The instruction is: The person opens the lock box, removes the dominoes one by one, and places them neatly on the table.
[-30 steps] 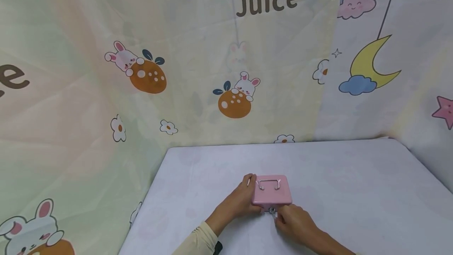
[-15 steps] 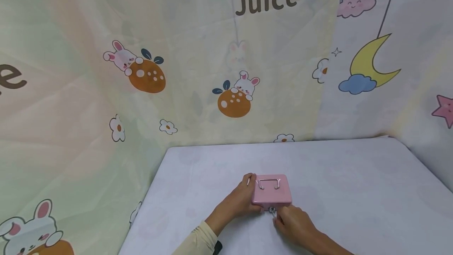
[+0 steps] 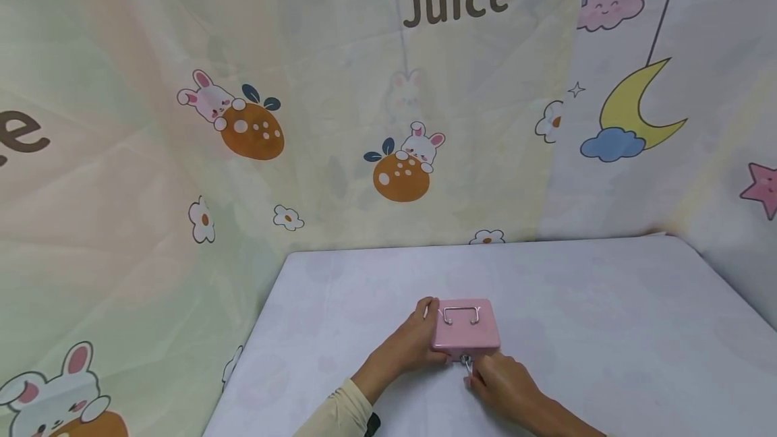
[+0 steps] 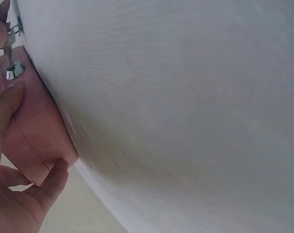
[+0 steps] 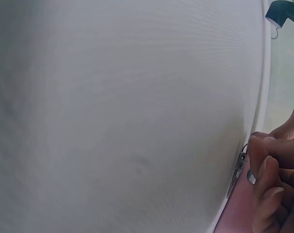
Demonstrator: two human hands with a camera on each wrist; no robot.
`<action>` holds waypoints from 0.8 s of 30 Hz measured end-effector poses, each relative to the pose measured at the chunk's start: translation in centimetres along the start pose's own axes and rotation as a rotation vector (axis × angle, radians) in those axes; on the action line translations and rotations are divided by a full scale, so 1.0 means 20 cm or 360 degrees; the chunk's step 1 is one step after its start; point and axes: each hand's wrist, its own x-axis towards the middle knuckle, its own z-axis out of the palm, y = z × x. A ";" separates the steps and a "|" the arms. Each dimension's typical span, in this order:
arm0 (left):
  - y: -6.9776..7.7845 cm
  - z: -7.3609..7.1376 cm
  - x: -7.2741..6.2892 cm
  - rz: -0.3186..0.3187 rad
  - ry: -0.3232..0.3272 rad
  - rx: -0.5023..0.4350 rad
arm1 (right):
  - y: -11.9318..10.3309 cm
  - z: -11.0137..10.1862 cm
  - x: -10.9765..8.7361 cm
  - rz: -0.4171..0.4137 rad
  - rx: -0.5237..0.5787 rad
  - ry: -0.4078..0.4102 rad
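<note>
A small pink metal cash box (image 3: pixel 466 337) stands on the white table, lid down, with a silver wire handle (image 3: pixel 462 310) on top. My left hand (image 3: pixel 408 344) grips its left side, thumb along the front and fingers around the side. In the left wrist view, a silver key (image 4: pixel 9 51) reaches into the round lock (image 4: pixel 18 69) on the box's front. My right hand (image 3: pixel 505 382) pinches this key's head between thumb and curled index finger. A second key (image 5: pixel 236 172) hangs from a ring beside it in the right wrist view.
White cloth covers the table (image 3: pixel 607 315). A printed curtain (image 3: pixel 340 86) with rabbits and oranges rises behind the table and along its sides. A dark wrist strap (image 5: pixel 283 10) is at the right wrist view's top corner.
My right thumb and fingers have shifted slightly left at the lock, still pinching the key. My left hand and the cash box have stayed in place.
</note>
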 end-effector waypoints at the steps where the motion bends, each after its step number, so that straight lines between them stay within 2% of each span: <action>1: 0.00 0.00 0.00 0.0002 0.0002 0.0004 | 0.00 0.00 0.00 -0.0017 -0.0001 0.0004; 6: 0.01 0.00 0.00 0.0006 0.0000 0.0010 | 0.00 -0.01 0.00 -0.0130 -0.0015 0.0057; 11: 0.01 0.01 0.00 -0.0016 -0.0019 0.0006 | 0.00 -0.01 0.01 -0.0155 -0.0027 0.0057; 24: 0.00 0.00 0.00 0.0002 -0.0011 0.0039 | 0.02 0.00 0.03 -0.0317 -0.0144 0.0205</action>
